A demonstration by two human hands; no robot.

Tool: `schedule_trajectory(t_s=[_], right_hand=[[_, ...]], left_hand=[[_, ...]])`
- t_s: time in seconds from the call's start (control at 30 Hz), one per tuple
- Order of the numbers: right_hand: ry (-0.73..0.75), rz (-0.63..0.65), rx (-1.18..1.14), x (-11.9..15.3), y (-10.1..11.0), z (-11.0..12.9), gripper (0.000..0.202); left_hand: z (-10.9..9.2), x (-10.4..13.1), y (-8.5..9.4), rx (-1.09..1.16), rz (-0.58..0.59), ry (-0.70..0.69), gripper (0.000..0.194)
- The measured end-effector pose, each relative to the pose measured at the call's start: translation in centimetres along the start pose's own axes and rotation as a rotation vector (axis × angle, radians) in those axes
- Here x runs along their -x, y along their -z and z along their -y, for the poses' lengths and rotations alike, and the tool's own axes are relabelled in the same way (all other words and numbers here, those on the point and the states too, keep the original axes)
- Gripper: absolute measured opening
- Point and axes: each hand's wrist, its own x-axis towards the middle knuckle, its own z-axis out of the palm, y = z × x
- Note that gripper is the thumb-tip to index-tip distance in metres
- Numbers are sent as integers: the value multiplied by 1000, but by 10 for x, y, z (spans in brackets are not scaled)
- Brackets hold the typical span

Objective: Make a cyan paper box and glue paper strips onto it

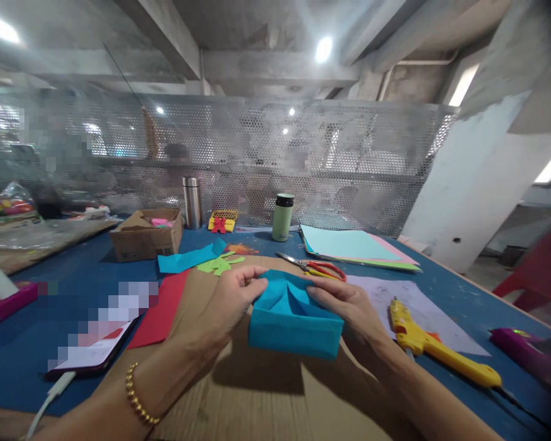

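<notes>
A blue folded paper box is held between my two hands, above a sheet of brown cardboard on which its shadow falls. My left hand pinches the box's far left edge between thumb and fingers. At the far right side, my right hand grips the paper with its thumb near the inside and the fingers behind. Inside the box, folded flaps stand up at an angle. Just beyond my hands lie scissors with red and yellow handles and some green paper cutouts.
A yellow glue gun lies at right, partly on lilac paper. Coloured paper sheets, a green tumbler, a steel flask and a cardboard box stand at the back. A phone with a cable lies left beside red paper.
</notes>
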Motion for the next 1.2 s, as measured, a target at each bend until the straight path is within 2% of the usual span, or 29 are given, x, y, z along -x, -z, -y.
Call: schedule_trajectory(t_s=[0.1, 0.23, 0.43, 0.57, 0.67, 0.83, 0.97, 1.2], right_hand=[[-9, 10, -24, -2, 1, -2, 39], [-31, 2, -48, -3, 2, -4, 35], [-35, 7, -54, -2, 1, -3, 36], [-41, 38, -33, -2, 2, -3, 40], [-34, 71, -42, -2, 3, -4, 39], [-14, 105, -71, -1, 3, -2, 36], [-7, 69, -51, -1, 4, -4, 35], [-17, 4, -13, -1, 1, -5, 30]], left_hand=[[-3, 0, 0, 10, -34, 49, 20], [-5, -1, -1, 54, -24, 103, 21], [-2, -1, -2, 80, -86, 104, 23], [10, -7, 0, 223, 52, 144, 33], [16, -10, 0, 231, 59, 178, 36], [8, -5, -1, 152, 10, 154, 29], [3, 0, -3, 112, -22, 114, 25], [4, 3, -6, 173, -35, 149, 15]])
